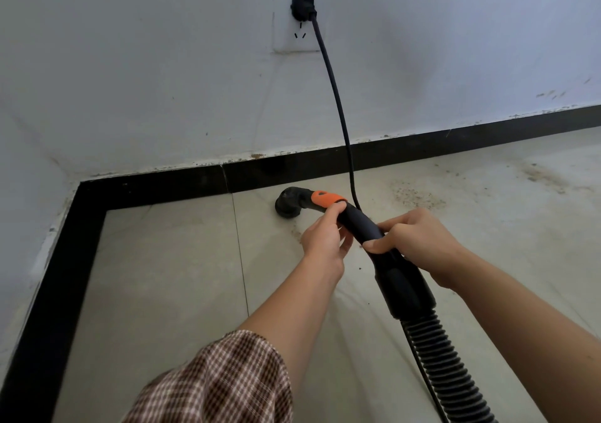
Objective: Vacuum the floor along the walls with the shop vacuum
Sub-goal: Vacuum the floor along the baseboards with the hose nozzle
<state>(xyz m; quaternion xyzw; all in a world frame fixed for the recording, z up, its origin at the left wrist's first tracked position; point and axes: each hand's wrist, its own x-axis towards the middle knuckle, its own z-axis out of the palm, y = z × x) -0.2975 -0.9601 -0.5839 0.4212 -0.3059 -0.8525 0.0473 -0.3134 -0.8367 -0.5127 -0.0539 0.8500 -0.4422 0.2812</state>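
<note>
Near baseboard [260,175], wand [357,224] points toward wall [162,81].

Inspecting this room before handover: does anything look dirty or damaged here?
Yes. Gritty dirt lies scattered on the floor right of the nozzle, and the wall is chipped just above the baseboard.

Probably a bare home room, white wall [162,81], socket [300,19], black skirting [422,146], dusty tiled floor [179,276]
</note>
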